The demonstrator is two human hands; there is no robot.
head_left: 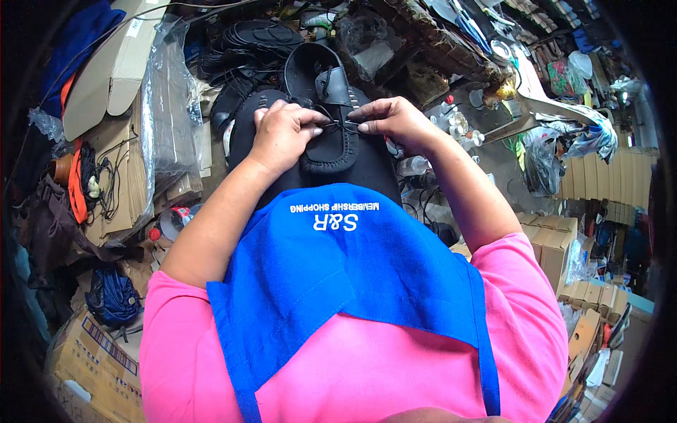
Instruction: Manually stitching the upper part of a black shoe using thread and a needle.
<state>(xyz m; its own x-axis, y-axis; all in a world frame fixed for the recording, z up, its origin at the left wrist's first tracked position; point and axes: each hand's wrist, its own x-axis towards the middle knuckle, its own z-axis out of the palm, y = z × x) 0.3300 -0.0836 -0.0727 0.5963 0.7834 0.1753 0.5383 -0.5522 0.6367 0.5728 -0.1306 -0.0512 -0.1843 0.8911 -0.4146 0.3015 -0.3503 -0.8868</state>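
Note:
A black moccasin-style shoe (331,156) rests on my lap, its toe toward me, with a gathered, stitched seam around the toe. My left hand (285,134) is at the shoe's left side, thumb and fingers pinched on a dark cord (326,111) at the middle of the upper. From the other side my right hand (396,123) pinches the cord as well, close to the seam. Something thin and shiny shows between the fingertips; it is too small to make out. The shoe's strap or tongue piece (333,86) stands up beyond my fingers.
Flat black sole-shaped pieces (257,42) are heaped beyond my knees. Cardboard sheets (127,148) and plastic wrap (173,106) stand at the left, with a carton (99,366) at the lower left. Small bottles (455,123) and brown boxes (553,243) are at the right.

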